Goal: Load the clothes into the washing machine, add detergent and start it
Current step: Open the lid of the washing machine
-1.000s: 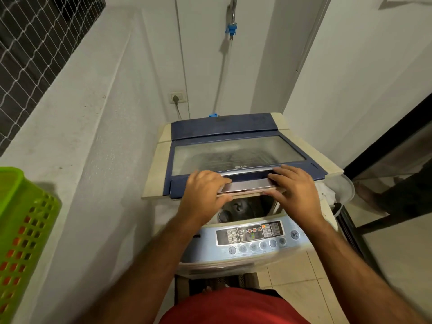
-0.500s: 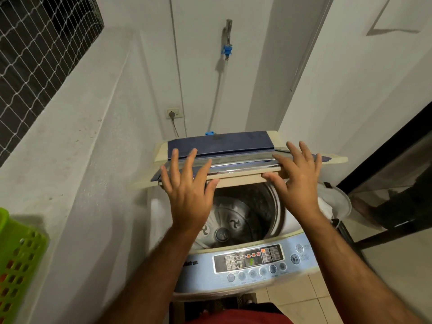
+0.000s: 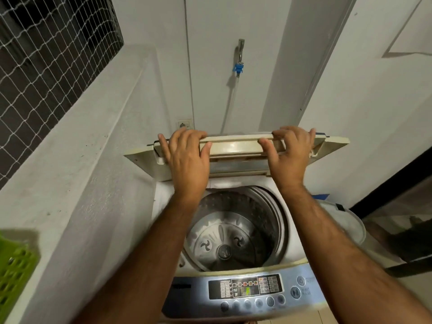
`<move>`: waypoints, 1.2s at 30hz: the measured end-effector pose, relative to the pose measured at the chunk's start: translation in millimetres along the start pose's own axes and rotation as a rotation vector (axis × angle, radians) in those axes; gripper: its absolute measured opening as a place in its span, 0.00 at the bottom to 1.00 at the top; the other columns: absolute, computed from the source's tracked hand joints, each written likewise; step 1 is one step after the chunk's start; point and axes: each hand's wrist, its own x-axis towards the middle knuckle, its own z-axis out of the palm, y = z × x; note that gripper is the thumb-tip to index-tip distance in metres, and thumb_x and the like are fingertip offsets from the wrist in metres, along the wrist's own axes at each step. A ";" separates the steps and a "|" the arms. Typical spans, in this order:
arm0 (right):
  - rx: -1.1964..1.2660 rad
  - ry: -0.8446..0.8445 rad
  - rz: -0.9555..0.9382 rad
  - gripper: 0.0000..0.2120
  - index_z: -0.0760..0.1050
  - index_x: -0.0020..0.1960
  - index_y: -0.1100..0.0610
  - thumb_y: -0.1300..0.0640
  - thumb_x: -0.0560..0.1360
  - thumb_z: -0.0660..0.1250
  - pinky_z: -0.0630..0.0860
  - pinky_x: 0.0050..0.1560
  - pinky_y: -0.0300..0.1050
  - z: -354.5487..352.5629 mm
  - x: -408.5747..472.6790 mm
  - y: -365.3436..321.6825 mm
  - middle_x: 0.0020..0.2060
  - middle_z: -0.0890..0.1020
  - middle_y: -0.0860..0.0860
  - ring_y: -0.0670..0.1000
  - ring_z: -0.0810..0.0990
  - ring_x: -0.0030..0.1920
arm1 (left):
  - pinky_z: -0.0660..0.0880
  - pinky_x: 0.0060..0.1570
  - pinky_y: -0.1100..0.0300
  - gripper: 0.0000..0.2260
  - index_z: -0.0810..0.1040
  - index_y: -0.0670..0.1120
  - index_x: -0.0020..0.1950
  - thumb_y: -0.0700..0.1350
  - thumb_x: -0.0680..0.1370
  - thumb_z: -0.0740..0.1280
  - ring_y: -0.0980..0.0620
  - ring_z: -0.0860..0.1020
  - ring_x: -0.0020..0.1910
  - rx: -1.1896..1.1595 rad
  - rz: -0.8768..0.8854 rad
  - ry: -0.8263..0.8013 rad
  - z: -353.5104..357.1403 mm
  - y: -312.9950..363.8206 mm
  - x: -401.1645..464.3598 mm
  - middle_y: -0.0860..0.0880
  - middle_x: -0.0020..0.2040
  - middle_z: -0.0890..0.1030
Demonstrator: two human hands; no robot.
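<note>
Lid (image 3: 236, 148) of washing machine (image 3: 243, 272) folded up at rear, gripped along top edge by left hand (image 3: 187, 160) and right hand (image 3: 288, 157), fingers curled over it. Looks rigid, light, hinged plastic; best held at edge, wide apart. Drum (image 3: 233, 232) exposed, no clothes inside. Control panel (image 3: 247, 288) text too blurred to read; no brand legible.

Two bare forearms, no sleeves in view, no watch, band or ring showing. Fine dark hair along both forearms, thicker toward the wrists just behind the fingers (image 3: 181, 139). Left hand (image 3: 187, 160) and right hand (image 3: 289, 157) bare, ungloved, nails short and plain. Nothing else of the body or clothing visible.
</note>
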 end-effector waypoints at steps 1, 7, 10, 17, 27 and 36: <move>-0.010 0.002 -0.016 0.15 0.80 0.48 0.58 0.45 0.75 0.68 0.54 0.74 0.65 4.1 5.9 1.3 0.50 0.81 0.55 0.57 0.77 0.55 | 0.46 0.74 0.39 0.11 0.77 0.50 0.57 0.51 0.79 0.61 0.48 0.68 0.68 0.002 0.015 -0.005 3.0 -1.8 6.1 0.50 0.58 0.79; 0.008 -0.059 -0.070 0.13 0.80 0.57 0.56 0.53 0.80 0.60 0.50 0.76 0.62 24.3 29.9 14.4 0.62 0.79 0.54 0.56 0.70 0.70 | 0.43 0.74 0.40 0.20 0.71 0.50 0.67 0.57 0.79 0.58 0.45 0.57 0.76 0.102 0.144 -0.099 15.3 -19.7 31.2 0.48 0.72 0.69; -0.021 -0.125 -0.093 0.15 0.78 0.61 0.55 0.51 0.81 0.58 0.48 0.77 0.61 34.1 41.9 20.8 0.68 0.75 0.54 0.56 0.65 0.74 | 0.41 0.74 0.41 0.27 0.68 0.51 0.70 0.64 0.77 0.59 0.44 0.53 0.77 0.150 0.162 -0.140 23.1 -24.1 46.1 0.47 0.75 0.64; -0.067 -0.227 -0.076 0.18 0.73 0.66 0.53 0.49 0.82 0.54 0.46 0.77 0.59 60.2 77.3 27.9 0.71 0.71 0.52 0.55 0.60 0.76 | 0.40 0.74 0.42 0.38 0.61 0.51 0.74 0.65 0.70 0.68 0.44 0.51 0.77 0.256 0.150 -0.242 44.5 -33.0 88.1 0.46 0.76 0.60; -0.161 -0.344 -0.113 0.22 0.69 0.68 0.52 0.43 0.80 0.52 0.47 0.77 0.61 86.9 105.1 42.5 0.71 0.69 0.52 0.55 0.59 0.76 | 0.36 0.73 0.42 0.51 0.49 0.51 0.78 0.68 0.65 0.71 0.43 0.43 0.77 0.347 0.119 -0.390 66.6 -41.1 114.1 0.45 0.79 0.48; -0.231 -0.481 -0.120 0.26 0.62 0.73 0.51 0.40 0.80 0.52 0.42 0.77 0.60 97.5 120.7 47.1 0.76 0.60 0.53 0.56 0.49 0.79 | 0.35 0.73 0.43 0.58 0.41 0.50 0.78 0.67 0.62 0.74 0.42 0.37 0.77 0.388 0.073 -0.545 71.2 -40.7 132.2 0.45 0.79 0.40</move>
